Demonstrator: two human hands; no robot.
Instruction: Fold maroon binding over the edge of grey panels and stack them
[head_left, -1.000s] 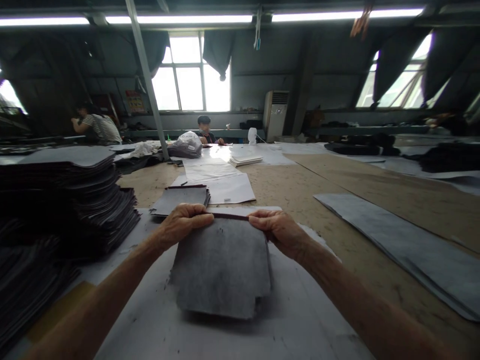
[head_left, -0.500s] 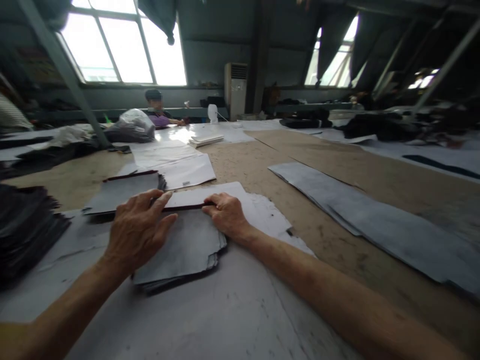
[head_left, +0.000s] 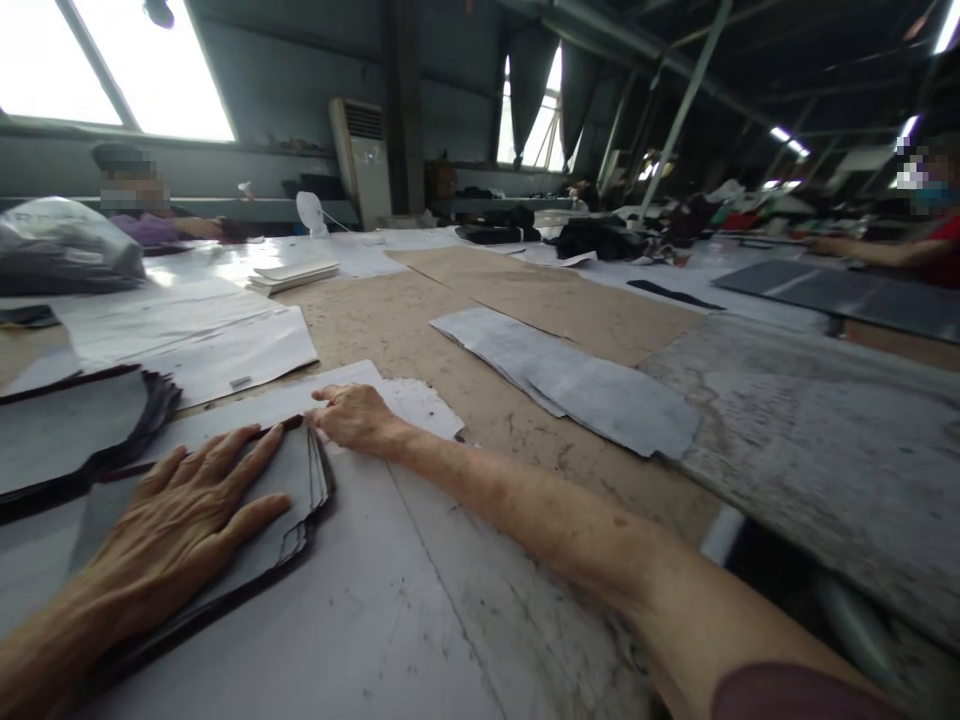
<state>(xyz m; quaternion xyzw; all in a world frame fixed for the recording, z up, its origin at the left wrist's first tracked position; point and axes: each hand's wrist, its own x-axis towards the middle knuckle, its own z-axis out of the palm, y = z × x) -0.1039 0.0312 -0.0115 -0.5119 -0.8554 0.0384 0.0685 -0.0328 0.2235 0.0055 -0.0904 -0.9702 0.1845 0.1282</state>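
A small stack of dark grey fabric pieces [head_left: 304, 480] lies on white paper [head_left: 390, 600] in front of me. My left hand [head_left: 180, 520] rests flat on top of the stack, fingers stretched out and spread. My right hand [head_left: 352, 415] sits at the stack's far right corner with its fingers curled against the edge of the pieces. Whether it grips a piece I cannot make out.
Another stack of dark pieces [head_left: 67, 430] lies at the left. White paper sheets [head_left: 187, 345] lie beyond it. A long grey fabric strip [head_left: 570, 380] lies on the brown table [head_left: 525, 290]. A person sits at the far left [head_left: 135, 205], another at the right [head_left: 930, 240].
The camera has swung to the right. The stack was lowered flat onto the paper, and my left hand went from gripping its top edge to lying flat on it.
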